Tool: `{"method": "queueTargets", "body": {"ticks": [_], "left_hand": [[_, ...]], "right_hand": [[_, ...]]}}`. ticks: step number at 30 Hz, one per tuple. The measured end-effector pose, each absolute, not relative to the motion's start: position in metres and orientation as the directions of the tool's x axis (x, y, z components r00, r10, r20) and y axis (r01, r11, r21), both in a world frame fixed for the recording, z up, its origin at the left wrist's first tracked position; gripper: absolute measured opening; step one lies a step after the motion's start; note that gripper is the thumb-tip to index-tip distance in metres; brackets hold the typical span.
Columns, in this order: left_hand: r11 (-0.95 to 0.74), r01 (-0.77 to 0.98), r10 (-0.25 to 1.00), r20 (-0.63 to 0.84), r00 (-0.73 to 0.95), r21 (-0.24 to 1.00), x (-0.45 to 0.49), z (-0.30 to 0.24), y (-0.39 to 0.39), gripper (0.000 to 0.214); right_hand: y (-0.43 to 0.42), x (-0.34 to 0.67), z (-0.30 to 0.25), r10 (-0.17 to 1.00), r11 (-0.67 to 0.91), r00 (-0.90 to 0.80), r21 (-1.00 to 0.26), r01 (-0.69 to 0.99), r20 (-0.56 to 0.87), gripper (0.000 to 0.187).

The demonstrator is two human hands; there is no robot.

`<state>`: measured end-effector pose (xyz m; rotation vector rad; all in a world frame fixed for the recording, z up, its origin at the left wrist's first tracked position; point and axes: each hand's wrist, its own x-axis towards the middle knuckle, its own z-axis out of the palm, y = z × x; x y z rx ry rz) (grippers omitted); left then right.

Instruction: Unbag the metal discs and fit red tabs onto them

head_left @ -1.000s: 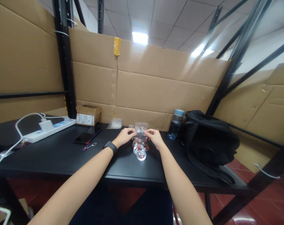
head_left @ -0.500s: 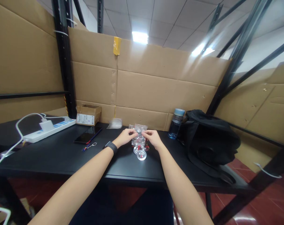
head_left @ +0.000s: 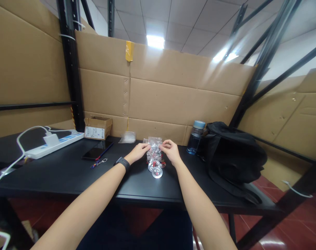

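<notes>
Toward the worktop's back edge, left hand and right hand pinching a clear plastic bag, silvery discs in front

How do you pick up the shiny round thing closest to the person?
Probably best to pinch the front disc by its left and right rim, coming from the near side. It is round and looks thin, and its near edge is free, while another disc crowds its far edge and the clear plastic bag is beyond.
</notes>
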<state>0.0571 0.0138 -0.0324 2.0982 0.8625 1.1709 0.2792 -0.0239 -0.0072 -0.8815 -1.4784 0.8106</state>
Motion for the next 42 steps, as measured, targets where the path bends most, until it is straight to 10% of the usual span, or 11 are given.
{"method": "queueTargets", "body": {"ticks": [10,15,21,27,36,42], "left_hand": [[-0.581,0.154,0.786,0.501,0.364,0.799,0.06,-0.036,0.013,0.035],[-0.461,-0.092,0.835,0.467,0.292,0.882,0.062,-0.035,0.007,0.071],[-0.512,-0.007,0.777,0.466,0.423,0.859,0.06,-0.023,-0.002,0.031],[-0.503,0.046,0.806,0.449,0.386,0.863,0.063,-0.028,0.0,0.064],[-0.717,0.393,0.671,0.724,0.163,0.576,0.058,-0.015,-0.007,0.03],[-0.804,0.527,0.508,0.778,0.369,0.275,0.063,0.002,-0.035,0.065]], "right_hand": [[-0.028,0.275,-0.007,0.907,0.409,-0.136,-0.91,0.066,0.398,0.057],[-0.03,0.274,-0.008,0.914,0.377,-0.182,-0.924,0.06,0.361,0.076],[-0.027,0.276,-0.012,0.903,0.379,-0.255,-0.92,0.097,0.345,0.08],[-0.028,0.278,-0.012,0.906,0.373,-0.253,-0.923,0.094,0.341,0.079],[-0.02,0.281,-0.015,0.935,0.353,-0.094,-0.928,0.121,0.343,0.08],[-0.017,0.28,-0.011,0.93,0.367,-0.019,-0.929,0.049,0.366,0.057]]}}
